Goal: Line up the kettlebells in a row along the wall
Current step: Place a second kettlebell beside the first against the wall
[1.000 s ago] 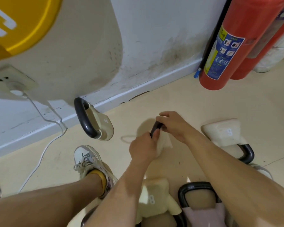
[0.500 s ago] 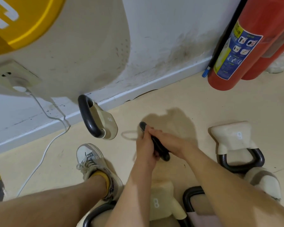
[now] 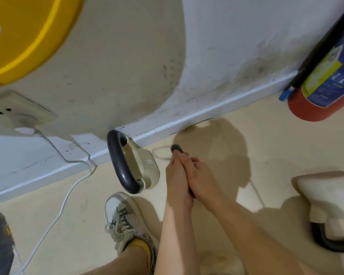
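Two hands meet at the centre of the head view, both wrapped around one black kettlebell handle, whose tip pokes out above the knuckles. The left hand and right hand press together around the bar, fingers closed tight; the body of the held kettlebell is hidden beneath the hands and forearms. Left of centre, a cream kettlebell marked 8 sits by the white baseboard, its thick black loop handle facing the camera. At the right edge, another cream kettlebell stands well away from the wall, partly cut off by the frame. A sneakered foot sits just below the placed bell, near the hands. A white cable trails across the floor at lower left, and a red fire extinguisher stands at upper right. The likely risks: a slipping grip could drop the weight near the foot, or the swinging bell could knock the one already placed.
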The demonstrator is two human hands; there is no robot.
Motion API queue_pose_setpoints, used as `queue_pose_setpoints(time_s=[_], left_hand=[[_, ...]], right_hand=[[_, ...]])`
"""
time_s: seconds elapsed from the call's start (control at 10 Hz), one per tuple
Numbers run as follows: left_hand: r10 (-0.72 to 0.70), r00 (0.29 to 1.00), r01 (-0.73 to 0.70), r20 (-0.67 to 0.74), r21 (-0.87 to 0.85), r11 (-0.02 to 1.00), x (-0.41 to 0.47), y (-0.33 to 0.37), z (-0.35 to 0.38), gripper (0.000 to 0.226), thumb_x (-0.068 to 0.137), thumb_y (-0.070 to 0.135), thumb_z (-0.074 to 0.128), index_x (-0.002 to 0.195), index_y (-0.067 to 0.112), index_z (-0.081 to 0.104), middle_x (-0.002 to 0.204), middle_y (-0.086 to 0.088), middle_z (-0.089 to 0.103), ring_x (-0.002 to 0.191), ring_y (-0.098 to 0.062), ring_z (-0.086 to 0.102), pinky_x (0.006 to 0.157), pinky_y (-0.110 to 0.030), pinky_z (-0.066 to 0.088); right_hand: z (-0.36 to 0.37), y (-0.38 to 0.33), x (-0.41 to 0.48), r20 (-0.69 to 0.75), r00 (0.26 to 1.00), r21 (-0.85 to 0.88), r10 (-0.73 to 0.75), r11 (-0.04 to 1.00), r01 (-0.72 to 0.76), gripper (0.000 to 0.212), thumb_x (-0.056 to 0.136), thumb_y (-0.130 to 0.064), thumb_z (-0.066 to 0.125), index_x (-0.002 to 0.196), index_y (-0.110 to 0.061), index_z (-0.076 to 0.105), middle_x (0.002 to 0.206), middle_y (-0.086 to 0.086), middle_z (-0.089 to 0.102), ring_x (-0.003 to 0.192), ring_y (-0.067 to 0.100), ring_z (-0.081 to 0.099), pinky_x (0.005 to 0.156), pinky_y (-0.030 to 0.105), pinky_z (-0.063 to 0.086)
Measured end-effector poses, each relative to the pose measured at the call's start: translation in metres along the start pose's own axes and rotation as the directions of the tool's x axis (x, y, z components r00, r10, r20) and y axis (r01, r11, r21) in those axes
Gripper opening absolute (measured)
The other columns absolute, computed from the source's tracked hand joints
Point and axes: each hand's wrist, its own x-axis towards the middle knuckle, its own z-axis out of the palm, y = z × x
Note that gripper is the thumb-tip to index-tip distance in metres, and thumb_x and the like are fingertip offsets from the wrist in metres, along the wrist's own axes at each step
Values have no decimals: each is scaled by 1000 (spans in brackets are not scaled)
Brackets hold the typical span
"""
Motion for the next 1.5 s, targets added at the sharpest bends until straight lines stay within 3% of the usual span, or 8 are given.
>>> queue_pose_setpoints(time_s=[0.3,0.5,0.7,0.9,1.0,1.1,1.2,1.5], left_hand=[[101,987,-93,-128,65,994,29,55,-19,41,102,19,40,137,-1,47,84,3,56,74,-12,54,69,-31,45],[240,955,-165,-173,363,917,29,71,-12,26,96,5,46,102,23,64,94,-11,72,89,-25,69,85,-33,54],[142,990,-45,-5,938,344,49,126,-8,23,92,17,56,72,7,58,94,-22,68,91,-36,68,87,-47,57],[17,963,-229,268,854,-468,42,149,-12,49,102,38,36,62,11,43,64,-2,48,67,-22,51,69,-32,39],[81,961,-244,264,950,-196,61,151,-33,41,97,41,49,94,2,63,92,-14,70,86,-30,68,83,-40,53],[133,986,-159,103,823,544,81,120,-33,35,97,34,52,105,0,59,93,-20,72,77,-27,73,68,-37,61],[87,996,-76,-2,469,880,88,92,-19,24,97,26,47,91,4,54,61,-6,63,56,-23,68,62,-33,54],[102,995,-101,-24,47,994,86,88,-26,24,99,18,52,78,7,48,53,-6,47,41,-16,45,56,-33,48]], right_hand=[[35,-46,52,152,984,-102,-91,989,107,38,91,-40,40,108,-10,57,96,9,68,89,26,65,81,40,52],[39,-32,48,108,992,18,-70,997,68,32,96,-34,30,88,-15,55,78,6,60,73,24,55,70,39,44],[38,-20,39,202,977,-85,-64,993,83,36,82,-41,54,113,-24,55,103,6,65,98,27,59,90,39,48],[45,-19,42,209,977,-193,-45,977,86,33,88,-33,52,117,-17,50,108,14,63,106,31,55,86,37,50],[53,-17,46,168,986,-250,-23,966,66,38,89,-34,50,122,-17,45,111,14,59,101,31,57,76,34,48],[48,-16,44,228,973,-134,-47,988,79,45,89,-27,51,131,-23,38,116,7,59,96,24,58,69,27,48],[35,-21,50,349,935,-45,-67,995,88,45,88,-18,52,130,-23,39,102,1,59,87,18,56,76,35,52],[53,-14,59,131,969,-187,-208,955,230,42,89,-19,49,129,-11,43,84,-9,55,62,0,50,49,10,38]])
